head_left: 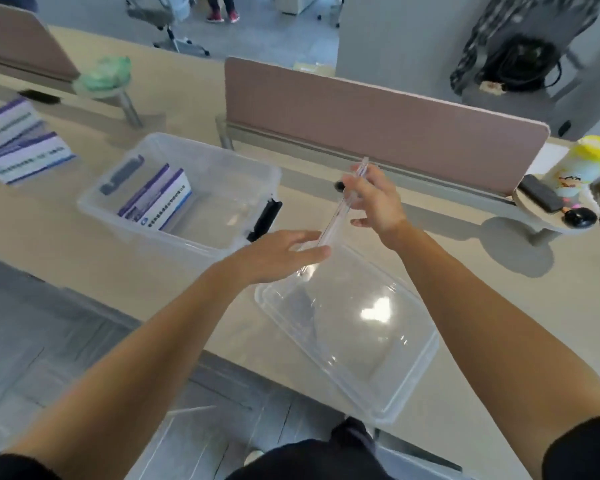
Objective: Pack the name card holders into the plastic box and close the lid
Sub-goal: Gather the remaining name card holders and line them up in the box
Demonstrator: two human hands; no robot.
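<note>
R hand (374, 202) pinches thin clear acrylic name card holder (333, 220). L hand (281, 259) open, fingers straight at its lower end; clear plastic box (174, 244) further left.

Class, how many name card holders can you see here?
5: front holder and rear holder in the plastic box; near holder and far holder on the desk, left; clear holder between left hand and right hand. Others may be hidden.

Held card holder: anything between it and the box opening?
Nothing visible. Card holder in the right hand hangs just right of the plastic box; its top is open, right half free. Lid lies on the desk.
</note>
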